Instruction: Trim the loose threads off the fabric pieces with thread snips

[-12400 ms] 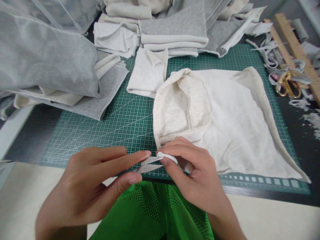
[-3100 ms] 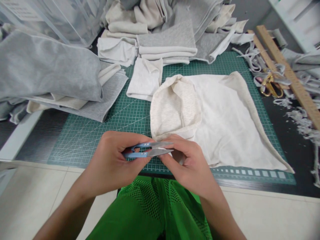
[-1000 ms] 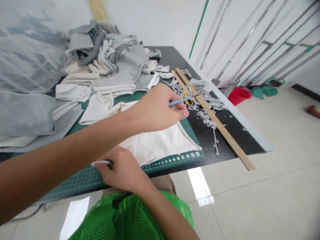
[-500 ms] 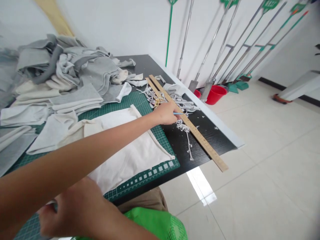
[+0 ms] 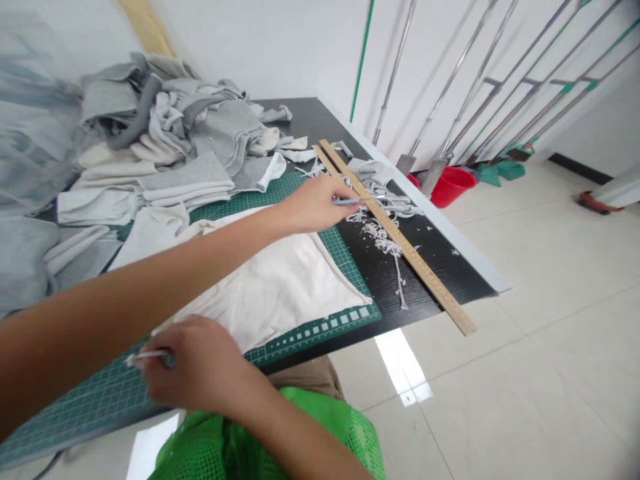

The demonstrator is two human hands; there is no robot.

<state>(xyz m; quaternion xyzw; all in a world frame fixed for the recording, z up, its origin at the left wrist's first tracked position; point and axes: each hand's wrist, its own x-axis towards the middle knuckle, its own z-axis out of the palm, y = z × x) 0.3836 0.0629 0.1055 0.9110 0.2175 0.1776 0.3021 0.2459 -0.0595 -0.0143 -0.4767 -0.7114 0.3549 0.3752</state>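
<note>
My left hand (image 5: 320,203) reaches far across to the right, fingers closed round a slim light-blue tool (image 5: 345,201). It has a thin tip pointing right, over the wooden ruler (image 5: 420,267); its kind is too small to tell. Below and to the left, my right hand (image 5: 195,367) pinches a thin white strip (image 5: 150,354) near the mat's front edge. A white cloth (image 5: 280,287) lies spread on the green cutting mat (image 5: 345,257), partly behind my left forearm. Beside the left hand are tangled cloth strips (image 5: 400,207) and white shreds (image 5: 383,237).
A heap of grey and white cloth pieces (image 5: 210,127) covers the back left of the black table (image 5: 360,267). The ruler overhangs the front edge. Mops and brooms (image 5: 395,73) lean on the wall by a red bucket (image 5: 453,187). Clear plastic (image 5: 35,140) lies far left.
The view has shifted, so the table sits further right. My left hand has drawn back slightly from the ruler with the blue tool. The white strip in my right hand now shows clearly.
</note>
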